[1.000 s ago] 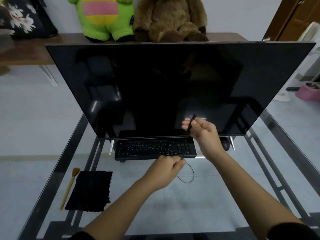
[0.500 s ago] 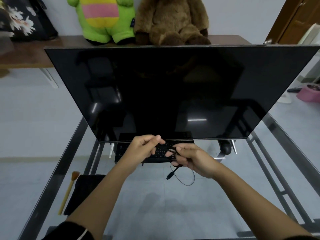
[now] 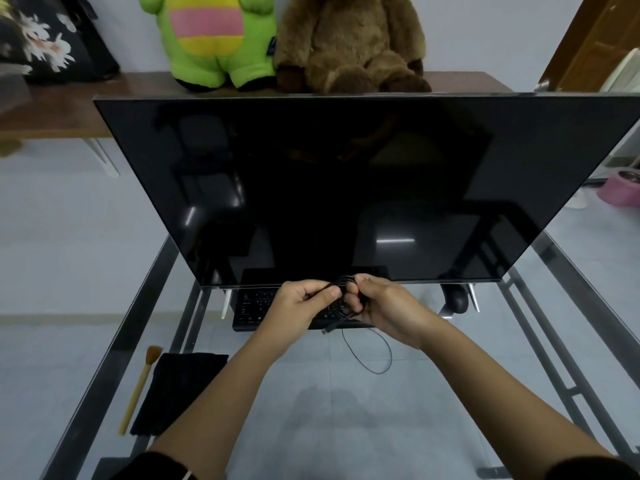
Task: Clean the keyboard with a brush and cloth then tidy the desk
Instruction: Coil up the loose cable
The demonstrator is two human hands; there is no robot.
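Both hands are working together just in front of the monitor's lower edge: the left hand (image 3: 298, 303) is pinching a thin black cable (image 3: 367, 362) between thumb and curled fingers, while the right hand (image 3: 381, 306) is gripping the small round coil of the same cable, its fingers closed around the loops. A short plug end is dangling below the hands, and a slack wiry loop is trailing onto the desk. Behind the hands the flat black keyboard (image 3: 251, 306) is sitting half under the monitor (image 3: 346, 185) – a wide, glossy dark panel leaning toward the viewer. A rounded black mouse (image 3: 457, 299) is resting to the keyboard's right. At the left front a slim brush (image 3: 138, 389) with a pale handle and a fan of orange-brown bristles is lying just beside a rectangular, coarse black cloth (image 3: 176, 393). Everything is sitting on a clear glass desk (image 3: 311, 431) with a grey metal frame, the pale tiled floor showing through. Beyond, a fuzzy green plush toy (image 3: 211, 39) and a shaggy brown teddy bear (image 3: 349, 43) are sitting on a brown wooden bench (image 3: 69, 109) – a wooden door (image 3: 595, 39) is standing at the right.
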